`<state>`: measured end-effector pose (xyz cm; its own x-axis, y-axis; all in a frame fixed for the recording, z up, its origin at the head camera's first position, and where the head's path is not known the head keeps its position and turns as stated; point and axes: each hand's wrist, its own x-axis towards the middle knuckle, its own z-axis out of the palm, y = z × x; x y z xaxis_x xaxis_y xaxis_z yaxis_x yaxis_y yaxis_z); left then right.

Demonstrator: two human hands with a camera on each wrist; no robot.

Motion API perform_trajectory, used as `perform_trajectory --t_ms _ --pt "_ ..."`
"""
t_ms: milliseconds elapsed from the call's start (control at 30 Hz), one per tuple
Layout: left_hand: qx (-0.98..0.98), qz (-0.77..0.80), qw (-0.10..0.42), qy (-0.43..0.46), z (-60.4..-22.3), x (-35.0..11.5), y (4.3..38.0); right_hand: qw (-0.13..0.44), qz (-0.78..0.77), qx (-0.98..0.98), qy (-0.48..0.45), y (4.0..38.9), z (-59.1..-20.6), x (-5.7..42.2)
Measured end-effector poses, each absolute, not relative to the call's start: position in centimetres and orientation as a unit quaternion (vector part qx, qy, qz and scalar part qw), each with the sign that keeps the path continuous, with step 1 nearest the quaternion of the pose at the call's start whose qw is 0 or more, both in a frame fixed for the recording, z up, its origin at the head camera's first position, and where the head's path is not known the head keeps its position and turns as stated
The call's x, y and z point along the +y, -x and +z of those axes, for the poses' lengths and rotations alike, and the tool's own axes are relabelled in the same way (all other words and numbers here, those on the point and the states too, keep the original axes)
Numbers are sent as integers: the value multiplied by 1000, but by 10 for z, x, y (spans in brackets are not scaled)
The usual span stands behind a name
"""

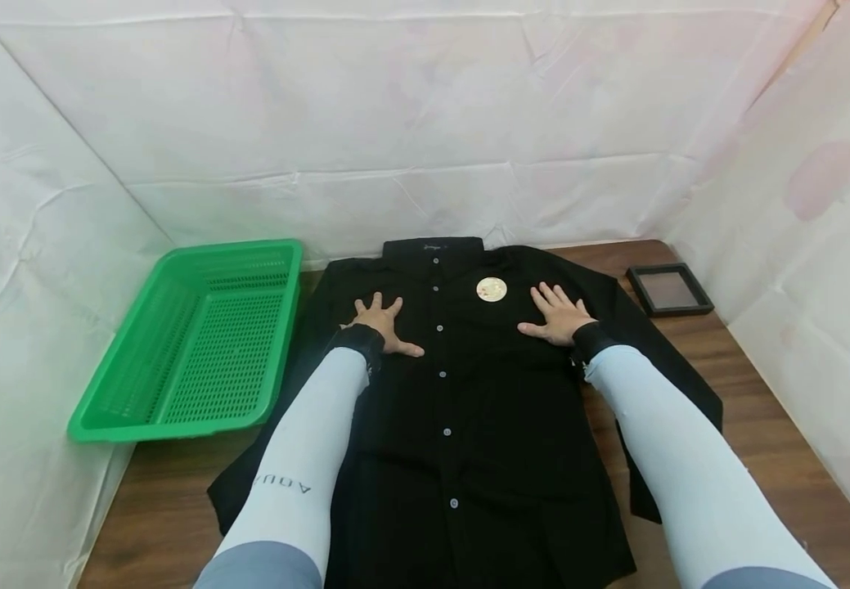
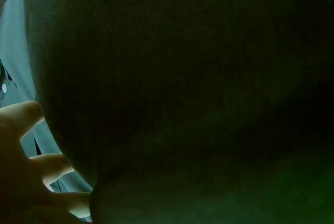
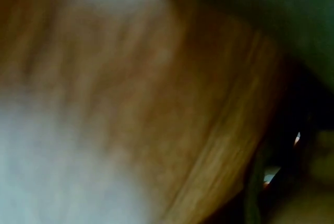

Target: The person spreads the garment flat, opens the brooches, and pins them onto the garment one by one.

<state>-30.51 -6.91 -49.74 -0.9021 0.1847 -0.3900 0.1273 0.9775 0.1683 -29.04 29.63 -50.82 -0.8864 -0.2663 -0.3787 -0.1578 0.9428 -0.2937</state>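
A black button-up shirt (image 1: 505, 425) lies spread out face up, its collar at the far side and its buttons running down the middle. My left hand (image 1: 384, 323) rests on one side of the chest, fingers spread. On the other side, my right hand (image 1: 557, 316) lies with its fingers spread on the cloth, just right of a round gold-coloured patch (image 1: 492, 289). Dark cloth fills most of the left wrist view, with left fingers (image 2: 55, 166) at its lower left edge. The right wrist view is mostly a brown blur.
A green perforated plastic basket (image 1: 283, 360) stands to the left of the shirt. At the far right sits a small black-framed tray (image 1: 660, 312) on the wooden table (image 1: 734, 360). White sheeting (image 1: 425, 106) hangs behind and along both sides.
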Motion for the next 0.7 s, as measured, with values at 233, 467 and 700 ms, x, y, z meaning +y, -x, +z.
perform_trajectory --t_ms 233,467,700 --pt "971 59 214 -84 -495 -68 310 212 -124 963 106 296 -505 295" --pt "970 81 209 -98 -498 -76 318 201 -170 958 114 304 -489 288" --pt "974 53 140 -170 -468 -77 305 161 -158 960 165 298 -459 284"
